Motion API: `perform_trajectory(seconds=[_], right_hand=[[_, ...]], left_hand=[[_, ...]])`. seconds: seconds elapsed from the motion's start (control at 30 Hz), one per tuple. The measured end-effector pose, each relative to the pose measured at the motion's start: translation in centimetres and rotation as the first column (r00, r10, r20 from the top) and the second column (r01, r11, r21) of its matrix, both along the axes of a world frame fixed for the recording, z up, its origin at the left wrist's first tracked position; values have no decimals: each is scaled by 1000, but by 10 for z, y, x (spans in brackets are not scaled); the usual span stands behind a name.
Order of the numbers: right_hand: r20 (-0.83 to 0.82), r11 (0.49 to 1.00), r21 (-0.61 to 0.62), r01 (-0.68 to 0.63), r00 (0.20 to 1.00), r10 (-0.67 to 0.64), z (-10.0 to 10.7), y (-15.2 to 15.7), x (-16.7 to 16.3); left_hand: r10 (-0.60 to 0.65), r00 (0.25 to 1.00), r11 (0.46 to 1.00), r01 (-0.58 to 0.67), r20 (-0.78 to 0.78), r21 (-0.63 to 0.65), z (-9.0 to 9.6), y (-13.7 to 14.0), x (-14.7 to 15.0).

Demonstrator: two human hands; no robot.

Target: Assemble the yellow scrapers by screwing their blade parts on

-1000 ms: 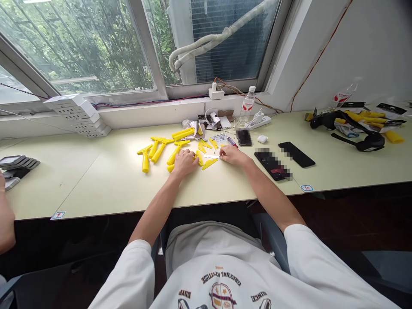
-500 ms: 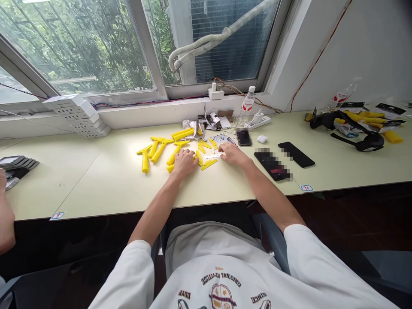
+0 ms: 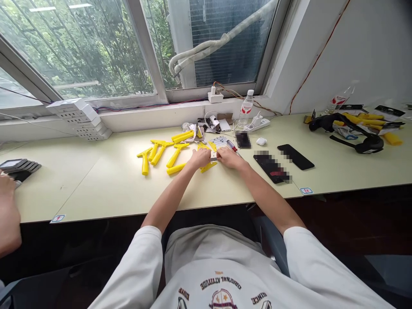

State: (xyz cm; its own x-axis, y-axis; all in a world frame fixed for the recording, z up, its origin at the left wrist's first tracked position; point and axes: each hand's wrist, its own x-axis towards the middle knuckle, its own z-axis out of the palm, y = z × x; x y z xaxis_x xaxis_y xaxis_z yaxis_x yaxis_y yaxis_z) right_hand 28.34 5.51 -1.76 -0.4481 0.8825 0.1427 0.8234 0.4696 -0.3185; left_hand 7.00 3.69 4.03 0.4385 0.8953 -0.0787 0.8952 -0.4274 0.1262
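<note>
Left hand (image 3: pixel 201 159) has swung right, away from yellow handles (image 3: pixel 174 158), over to strip (image 3: pixel 213 159), now close beside right hand (image 3: pixel 228 158)! Strip sits between both, over table (image 3: pixel 122 184); each grip looks pinched on one end, contact partly hidden. Progress? Strip in hand, not seen joined to anything. Handles lie grouped at left, flat yellow pieces (image 3: pixel 209 167) loose around hands, screwdriver (image 3: pixel 231 145) just behind right hand, not held.

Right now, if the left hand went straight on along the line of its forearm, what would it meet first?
Probably the flat yellow piece just beyond the left hand, with the printed sheet behind it. The hand hides part of the way, so first contact is uncertain.
</note>
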Motion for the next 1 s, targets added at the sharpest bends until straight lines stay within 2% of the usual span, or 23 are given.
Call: perform_trajectory(seconds=[0.2, 0.3, 0.37, 0.43, 0.47, 0.53, 0.6, 0.67, 0.77, 0.87, 0.93, 1.0], right_hand=[[-118, 999, 27, -45, 992, 48, -6, 6, 4], [-307, 996, 74, 42, 951, -17, -2, 9, 5], [-529, 982, 71, 174, 842, -111, 3, 9, 2], [-718, 976, -31, 218, 675, -173, 8, 6, -3], [-772, 979, -100, 176, 607, -188, 10, 4, -7], [-817, 976, -216, 22, 543, -193, 11, -1, -14], [-824, 957, -271, -107, 539, -173, 11, -5, -20], [-819, 947, -288, -142, 549, -167, 10, -8, -24], [-809, 948, -296, -116, 558, -185, 9, -10, -28], [-813, 944, -309, -112, 547, -201, 10, -11, -29], [-815, 941, -323, -105, 537, -219, 10, -11, -30], [-813, 937, -336, -95, 532, -238, 7, -11, -30]], left_hand=[[-11, 984, 999, 5, 179, 39, -13, -3, -8], [-13, 945, 993, -26, 328, 113, -19, -2, -14], [13, 885, 985, -91, 465, 145, -22, 0, -18], [32, 779, 981, -145, 626, 131, -24, 2, -23], [31, 714, 983, -149, 699, 109, -25, 3, -25], [18, 599, 993, -107, 800, 57, -28, 5, -27], [11, 539, 999, -47, 843, 17, -30, 5, -27], [19, 519, 1000, -23, 855, -9, -32, 4, -27], [44, 556, 999, -45, 830, -23, -32, 3, -28], [80, 712, 990, -141, 698, 31, -26, 1, -35], [176, 814, 954, -280, 554, 109, -21, 0, -43], [310, 869, 907, -392, 386, 153, -17, -2, -51]])
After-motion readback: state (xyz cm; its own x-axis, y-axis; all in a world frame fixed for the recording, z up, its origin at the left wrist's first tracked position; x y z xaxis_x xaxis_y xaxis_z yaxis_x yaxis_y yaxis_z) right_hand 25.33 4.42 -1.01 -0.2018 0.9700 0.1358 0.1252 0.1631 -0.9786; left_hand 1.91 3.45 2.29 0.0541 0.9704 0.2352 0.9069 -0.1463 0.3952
